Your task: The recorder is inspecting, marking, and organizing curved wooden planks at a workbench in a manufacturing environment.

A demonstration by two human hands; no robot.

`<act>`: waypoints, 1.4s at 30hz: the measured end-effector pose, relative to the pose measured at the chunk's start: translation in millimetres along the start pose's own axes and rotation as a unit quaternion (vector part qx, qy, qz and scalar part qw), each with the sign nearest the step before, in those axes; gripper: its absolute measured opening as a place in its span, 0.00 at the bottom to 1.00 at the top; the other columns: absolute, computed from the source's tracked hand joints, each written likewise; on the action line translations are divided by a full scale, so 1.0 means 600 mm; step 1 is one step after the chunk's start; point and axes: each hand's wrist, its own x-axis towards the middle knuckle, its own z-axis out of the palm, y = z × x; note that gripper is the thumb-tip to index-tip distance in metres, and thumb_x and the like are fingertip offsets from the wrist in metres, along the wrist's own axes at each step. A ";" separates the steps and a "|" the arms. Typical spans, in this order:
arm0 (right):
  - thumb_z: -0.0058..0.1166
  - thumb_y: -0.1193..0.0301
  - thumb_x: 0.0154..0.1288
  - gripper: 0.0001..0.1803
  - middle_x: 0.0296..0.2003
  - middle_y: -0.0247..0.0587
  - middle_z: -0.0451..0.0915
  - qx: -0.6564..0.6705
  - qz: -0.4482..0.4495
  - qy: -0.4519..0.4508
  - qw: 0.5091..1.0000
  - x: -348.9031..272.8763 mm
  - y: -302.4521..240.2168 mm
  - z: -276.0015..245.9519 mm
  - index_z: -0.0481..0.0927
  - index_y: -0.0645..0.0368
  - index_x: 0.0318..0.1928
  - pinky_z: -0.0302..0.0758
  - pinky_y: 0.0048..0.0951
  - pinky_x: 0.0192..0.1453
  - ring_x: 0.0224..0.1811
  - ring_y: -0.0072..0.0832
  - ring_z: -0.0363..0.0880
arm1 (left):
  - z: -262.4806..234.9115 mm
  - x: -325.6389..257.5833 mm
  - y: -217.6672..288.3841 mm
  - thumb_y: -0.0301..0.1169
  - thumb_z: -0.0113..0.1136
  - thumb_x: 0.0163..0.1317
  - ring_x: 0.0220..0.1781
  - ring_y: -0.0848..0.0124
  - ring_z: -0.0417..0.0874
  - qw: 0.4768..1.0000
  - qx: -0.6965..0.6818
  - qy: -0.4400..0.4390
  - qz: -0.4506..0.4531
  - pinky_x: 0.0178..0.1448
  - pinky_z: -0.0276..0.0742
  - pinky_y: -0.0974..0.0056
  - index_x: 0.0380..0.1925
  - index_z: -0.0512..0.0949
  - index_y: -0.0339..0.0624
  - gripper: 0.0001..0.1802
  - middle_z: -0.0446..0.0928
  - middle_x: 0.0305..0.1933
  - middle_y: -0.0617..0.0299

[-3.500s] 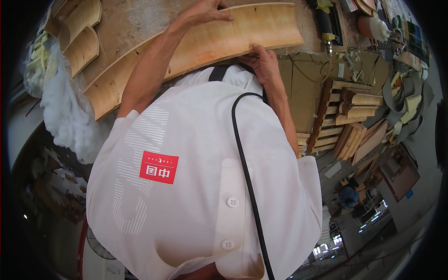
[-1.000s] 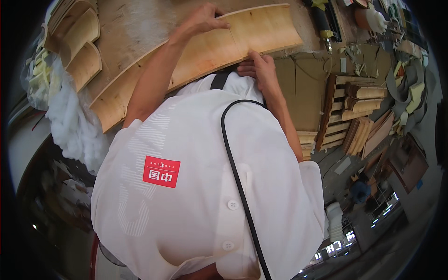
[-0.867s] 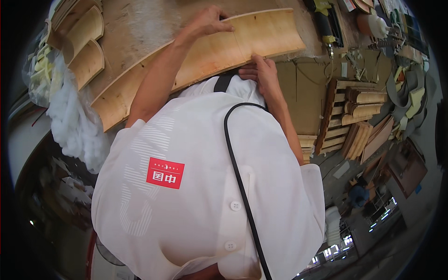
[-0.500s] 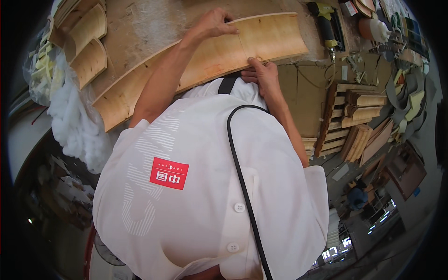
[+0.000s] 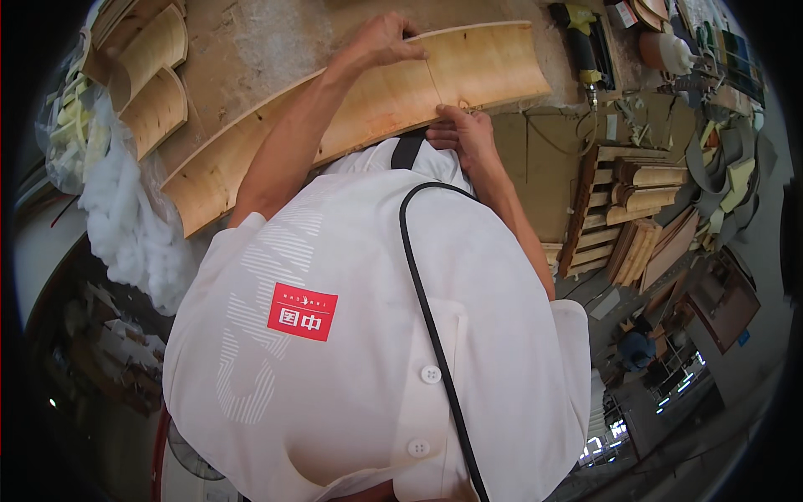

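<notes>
Now that the right hand [image 5: 473, 138] has shifted: thumb's a touch further left, at the near end of the seam [image 5: 434, 82] in the curved wooden panel [image 5: 489, 63]; hold looks better lined up with it;
Left hand [image 5: 381, 42]: pinching the far edge, thumb on the hollow face;
Right grip: can't tell if the fingers close underneath;
Panel: along the near edge of the table [image 5: 276, 38]; hollow side up, long axis running lower left to upper right
</notes>
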 end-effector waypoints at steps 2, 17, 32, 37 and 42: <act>0.60 0.70 0.55 0.19 0.26 0.57 0.78 -0.005 0.001 0.004 1.000 -0.001 0.000 0.001 0.75 0.80 0.33 0.81 0.31 0.23 0.22 0.38 0.82 | -0.001 0.000 0.002 0.41 0.69 0.43 0.27 0.73 0.76 1.000 0.006 -0.010 -0.008 0.33 0.71 0.65 0.35 0.84 0.38 0.20 0.81 0.26 0.60; 0.60 0.71 0.55 0.17 0.24 0.57 0.78 0.018 0.004 0.000 1.000 0.004 0.006 -0.004 0.75 0.79 0.32 0.81 0.30 0.22 0.21 0.37 0.81 | 0.011 -0.029 0.015 0.37 0.69 0.47 0.35 0.59 0.85 0.991 -0.012 0.119 0.061 0.41 0.79 0.63 0.36 0.84 0.41 0.17 0.83 0.34 0.52; 0.45 0.59 0.65 0.25 0.28 0.56 0.78 0.090 0.042 -0.045 0.994 0.006 0.007 -0.017 0.72 0.76 0.41 0.82 0.37 0.31 0.27 0.41 0.82 | 0.027 -0.030 0.006 0.31 0.66 0.51 0.37 0.63 0.85 0.988 -0.067 0.128 0.052 0.43 0.78 0.65 0.37 0.83 0.37 0.13 0.82 0.35 0.50; 0.41 0.56 0.67 0.25 0.30 0.54 0.79 0.045 0.026 -0.066 0.996 0.003 0.000 -0.016 0.72 0.72 0.41 0.82 0.36 0.35 0.29 0.38 0.82 | 0.024 -0.028 0.005 0.31 0.66 0.51 0.36 0.64 0.85 0.988 -0.059 0.132 0.058 0.43 0.78 0.65 0.36 0.83 0.36 0.13 0.82 0.34 0.51; 0.44 0.58 0.68 0.24 0.29 0.54 0.79 0.031 0.005 -0.068 0.997 0.003 0.004 -0.018 0.73 0.74 0.40 0.83 0.35 0.31 0.28 0.38 0.83 | 0.024 -0.027 0.003 0.31 0.66 0.51 0.34 0.67 0.84 0.987 -0.022 0.138 0.084 0.42 0.77 0.66 0.37 0.83 0.36 0.14 0.83 0.33 0.52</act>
